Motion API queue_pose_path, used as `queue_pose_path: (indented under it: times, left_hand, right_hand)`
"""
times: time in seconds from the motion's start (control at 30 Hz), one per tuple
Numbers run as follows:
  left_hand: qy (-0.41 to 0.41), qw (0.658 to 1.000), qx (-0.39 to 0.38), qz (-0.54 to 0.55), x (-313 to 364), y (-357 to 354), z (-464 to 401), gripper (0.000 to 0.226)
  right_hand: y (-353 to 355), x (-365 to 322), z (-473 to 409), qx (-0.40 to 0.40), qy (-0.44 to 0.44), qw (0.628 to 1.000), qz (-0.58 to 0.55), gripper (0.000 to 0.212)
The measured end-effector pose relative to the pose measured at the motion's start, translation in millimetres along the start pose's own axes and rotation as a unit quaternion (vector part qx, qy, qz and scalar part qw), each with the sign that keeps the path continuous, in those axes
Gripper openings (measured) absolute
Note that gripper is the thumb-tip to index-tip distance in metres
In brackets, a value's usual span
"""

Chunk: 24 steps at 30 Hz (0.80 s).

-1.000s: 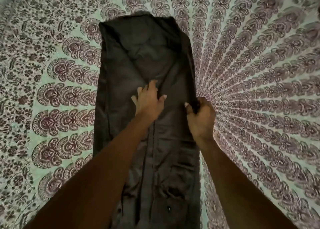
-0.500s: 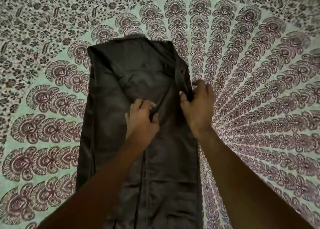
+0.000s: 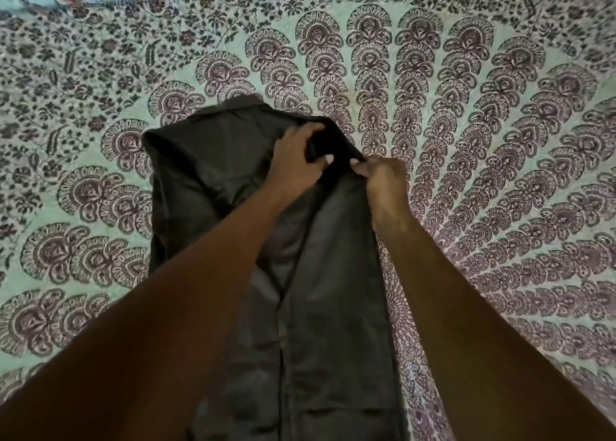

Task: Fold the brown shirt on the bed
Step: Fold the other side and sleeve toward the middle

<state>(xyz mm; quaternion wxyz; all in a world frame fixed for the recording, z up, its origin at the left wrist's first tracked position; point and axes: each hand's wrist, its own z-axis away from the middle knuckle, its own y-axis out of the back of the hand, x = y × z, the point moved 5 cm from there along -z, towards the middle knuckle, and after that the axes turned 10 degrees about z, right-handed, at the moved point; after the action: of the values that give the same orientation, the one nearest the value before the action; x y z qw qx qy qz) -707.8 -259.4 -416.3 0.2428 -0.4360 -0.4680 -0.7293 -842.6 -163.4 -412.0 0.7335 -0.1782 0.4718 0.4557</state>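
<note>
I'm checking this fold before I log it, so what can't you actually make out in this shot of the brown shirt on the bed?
- Head view: the brown shirt is cut off by the bottom edge, so its near end is unseen.
- The cloth inside each grip is hidden by the left hand and right hand.
- The forearms cover the shirt's middle.
- The bedspread top-left corner is blurred.
- The shirt is too dark to show its layers.

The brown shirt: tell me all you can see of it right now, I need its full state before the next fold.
The brown shirt is a dark, smooth, slightly shiny fabric, laid lengthwise as a long narrow strip on the patterned bedspread, sides apparently folded inward with a seam down the middle. Its near end runs out of frame. The far end is lifted and bunched: the left hand grips its top right corner, and the right hand pinches the right edge beside it.
</note>
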Motion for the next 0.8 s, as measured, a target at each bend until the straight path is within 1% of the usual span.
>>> queue_pose_path:
  times: [0.03,0.07,0.13,0.17,0.23,0.27,0.3,0.33,0.37,0.4,0.47,0.53,0.6,0.7,0.8]
  left_hand:
    - [0.001,1.000,0.003,-0.001,-4,-1,-1,0.063]
    - [-0.001,1.000,0.008,0.003,-6,-2,0,0.063]
    - [-0.009,1.000,0.013,0.010,-11,-4,3,0.063]
    - [-0.013,1.000,0.012,0.012,-12,-4,7,0.066]
    - [-0.013,1.000,0.005,0.020,-15,-6,12,0.081]
    - [-0.010,1.000,0.000,0.018,-17,-6,14,0.089]
    - [-0.012,1.000,-0.006,0.007,-17,-7,16,0.096]
    - [-0.020,1.000,-0.015,-0.014,-18,-8,18,0.103]
    - [-0.032,0.998,-0.025,-0.039,-17,-9,20,0.109]
    - [-0.039,0.997,-0.035,-0.065,-16,-10,22,0.114]
    - [-0.033,0.994,-0.043,-0.097,-15,-11,24,0.118]
    - [-0.027,0.993,-0.043,-0.111,-15,-11,26,0.117]
    - [-0.034,0.989,-0.045,-0.140,-14,-12,27,0.118]
    - [-0.045,0.978,-0.051,-0.198,-14,-16,30,0.125]
    - [-0.042,0.975,-0.053,-0.211,-13,-17,31,0.126]
  right_hand:
    - [1,0,-4,0.005,0.002,1.000,-0.003,0.037]
    - [3,-1,-7,0.014,0.017,1.000,0.017,0.029]
    - [5,-8,-14,0.032,0.075,0.991,0.102,0.014]
    - [3,-12,-16,0.035,0.105,0.984,0.140,0.011]
    - [-3,-23,-21,0.017,0.156,0.968,0.194,0.014]
    - [-7,-27,-23,0.009,0.167,0.963,0.209,0.020]
    - [-9,-29,-27,0.006,0.170,0.962,0.215,0.032]
    - [-10,-31,-31,0.009,0.163,0.965,0.205,0.042]
    - [-11,-31,-34,0.010,0.146,0.973,0.178,0.047]
    - [-12,-32,-35,0.005,0.117,0.984,0.136,0.044]
    - [-11,-33,-35,-0.006,0.042,0.998,0.039,0.031]
    - [-8,-29,-35,-0.011,-0.027,0.999,-0.022,0.034]
    - [-6,-23,-40,-0.011,-0.046,0.998,-0.036,0.033]
    - [-7,-16,-46,-0.011,-0.051,0.997,-0.049,0.026]
    - [-5,-11,-53,-0.009,-0.054,0.994,-0.091,0.023]
